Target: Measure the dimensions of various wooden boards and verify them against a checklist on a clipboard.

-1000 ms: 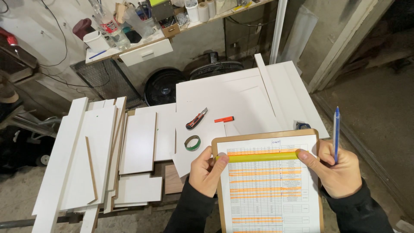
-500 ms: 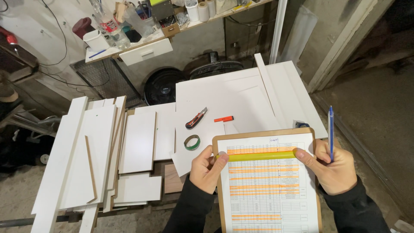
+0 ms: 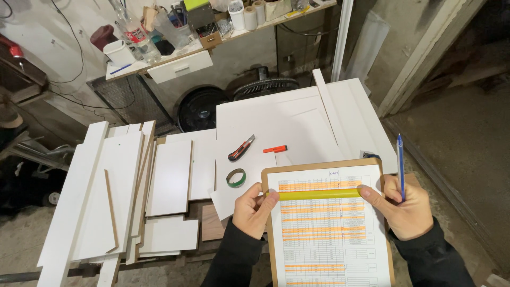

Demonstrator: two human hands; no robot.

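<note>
Two hands on a wooden clipboard [image 3: 272,234] down at the bottom of the view: left hand [image 3: 254,210] pinching its left edge, thumb on the sheet; right hand [image 3: 405,206] gripping the right edge, thumb pressed on a yellow strip [image 3: 319,194] laid across the printed table with orange rows, plus a blue pen [image 3: 400,165] clamped upright between the fingers. Clipboard held just in front of a big white panel [image 3: 297,122] lying flat as a work surface. On that panel: utility knife [image 3: 241,148], orange marker [image 3: 275,149], roll of green tape [image 3: 236,177], and a long white strip [image 3: 330,111] running diagonally. Left of it, loads of white boards [image 3: 122,186] stacked and overlapping, brown edges showing. Behind, cluttered shelf [image 3: 159,62] against a scuffed wall, with a bottle, a white cup, boxes, rolls. Black round fan [image 3: 201,109] on the floor under it. Bare concrete floor [image 3: 457,133] off to the right, pale door frame [image 3: 425,53] leaning across.
</note>
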